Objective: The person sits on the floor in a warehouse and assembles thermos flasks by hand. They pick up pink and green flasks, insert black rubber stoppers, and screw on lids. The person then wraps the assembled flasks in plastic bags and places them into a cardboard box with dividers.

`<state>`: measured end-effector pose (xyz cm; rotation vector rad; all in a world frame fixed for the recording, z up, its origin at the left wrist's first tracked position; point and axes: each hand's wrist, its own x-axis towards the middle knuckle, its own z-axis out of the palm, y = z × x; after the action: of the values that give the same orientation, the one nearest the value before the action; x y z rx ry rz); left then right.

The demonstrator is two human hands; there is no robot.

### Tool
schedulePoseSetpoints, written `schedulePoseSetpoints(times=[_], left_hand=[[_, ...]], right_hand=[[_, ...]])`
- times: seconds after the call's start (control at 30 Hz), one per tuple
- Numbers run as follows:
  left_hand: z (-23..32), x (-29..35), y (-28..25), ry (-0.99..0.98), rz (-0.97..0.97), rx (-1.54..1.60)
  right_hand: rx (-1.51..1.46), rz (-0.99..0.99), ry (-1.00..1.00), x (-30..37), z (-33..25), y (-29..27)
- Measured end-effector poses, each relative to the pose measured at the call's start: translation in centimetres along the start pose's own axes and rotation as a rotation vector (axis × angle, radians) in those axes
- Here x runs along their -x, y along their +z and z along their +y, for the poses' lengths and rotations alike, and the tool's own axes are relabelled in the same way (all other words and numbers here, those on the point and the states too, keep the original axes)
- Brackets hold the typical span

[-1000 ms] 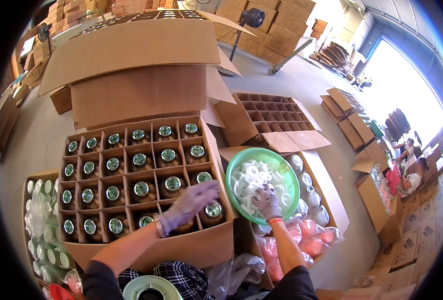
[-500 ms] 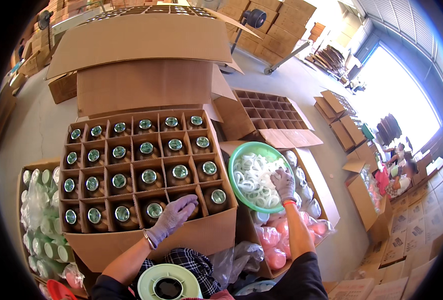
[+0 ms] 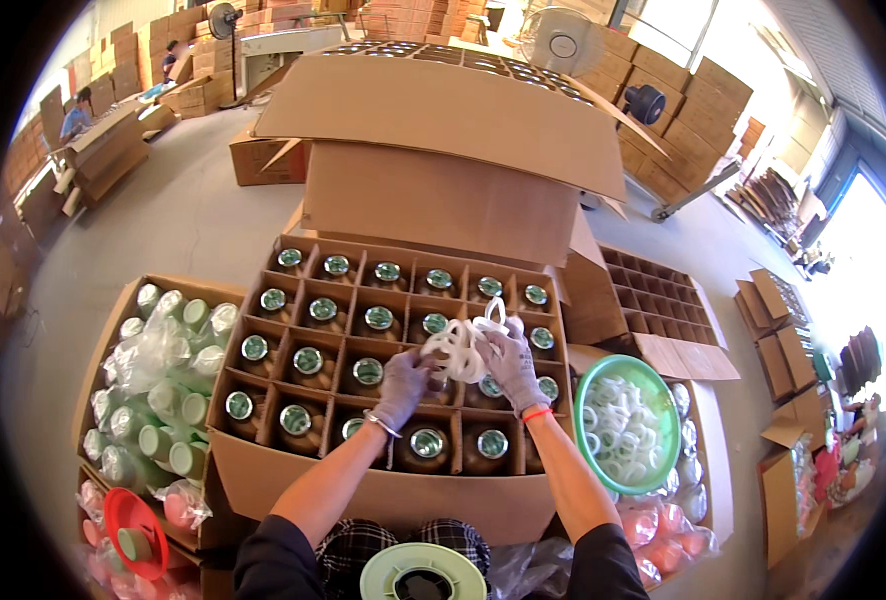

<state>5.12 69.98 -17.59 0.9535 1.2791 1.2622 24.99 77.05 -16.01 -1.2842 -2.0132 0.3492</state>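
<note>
Several white rings (image 3: 453, 350) hang bunched between my gloved hands. My left hand (image 3: 404, 388) is closed at the left side of the bunch, its fingertips on the rings. My right hand (image 3: 507, 365) pinches the right side, with a ring or two sticking up above its fingers. Both hands are over a divided cardboard box (image 3: 383, 487), where glass jars (image 3: 427, 443) with shiny green-tinted tops stand one to a cell. The hands and rings hide some of the jars. More white rings lie in a green basin (image 3: 580, 448) to the right.
A box of wrapped pale-green cups (image 3: 153, 440) is at left, with a red funnel-like piece (image 3: 135, 535) nearer me. Pink wrapped items (image 3: 653, 540) lie below the basin. Behind stand a divided box (image 3: 653, 300), a large flapped carton (image 3: 443, 190) and a fan (image 3: 644, 104).
My right hand has come out of the basin with white rings and moved left over the jars. My left hand has met it at the rings. The whole view has swung left.
</note>
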Motion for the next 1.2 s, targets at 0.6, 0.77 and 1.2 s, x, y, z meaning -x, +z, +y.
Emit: schedulePoseSetpoints(times=[0.6, 0.77, 1.2], left_hand=[[3.5, 12.2, -7.1, -0.042, -0.083, 0.207], [1.4, 15.1, -9.0, -0.088, -0.127, 0.153], [-2.2, 12.9, -13.2, 0.749, -0.165, -1.212]], right_hand=[[-0.724, -0.243, 0.111, 8.9, -12.1, 2.8], [-1.257, -0.297, 0.646, 12.0, -13.2, 3.9], [-1.172, -0.014, 0.761, 17.5, -10.3, 3.3]])
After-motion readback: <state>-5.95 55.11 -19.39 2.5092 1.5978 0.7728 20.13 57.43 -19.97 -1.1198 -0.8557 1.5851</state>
